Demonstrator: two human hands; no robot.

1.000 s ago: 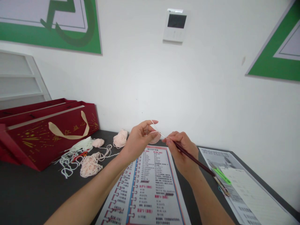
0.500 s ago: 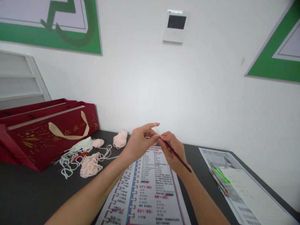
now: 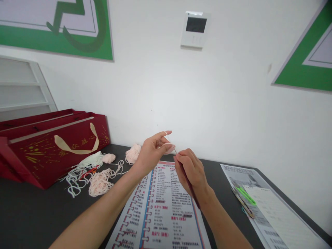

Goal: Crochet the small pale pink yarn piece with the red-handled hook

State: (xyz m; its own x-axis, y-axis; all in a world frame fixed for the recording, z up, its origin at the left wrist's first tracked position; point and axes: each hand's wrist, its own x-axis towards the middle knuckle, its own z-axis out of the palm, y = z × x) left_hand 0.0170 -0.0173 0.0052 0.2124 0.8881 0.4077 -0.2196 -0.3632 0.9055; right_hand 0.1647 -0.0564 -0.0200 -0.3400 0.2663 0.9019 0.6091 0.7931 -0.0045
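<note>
Centrally, left hand (image 3: 150,149) pinches pink crochet piece (image 3: 170,150), right hand (image 3: 193,169) closes round hook (image 3: 189,185); slack tension could let yarn (image 3: 167,136) slip off.

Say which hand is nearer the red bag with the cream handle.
Left. The left hand is right of the bag; the right hand is farther right.

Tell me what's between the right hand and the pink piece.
The dark red tool bridges it: its slim metal end runs from the right hand to the pink piece, as the head view shows.
</note>
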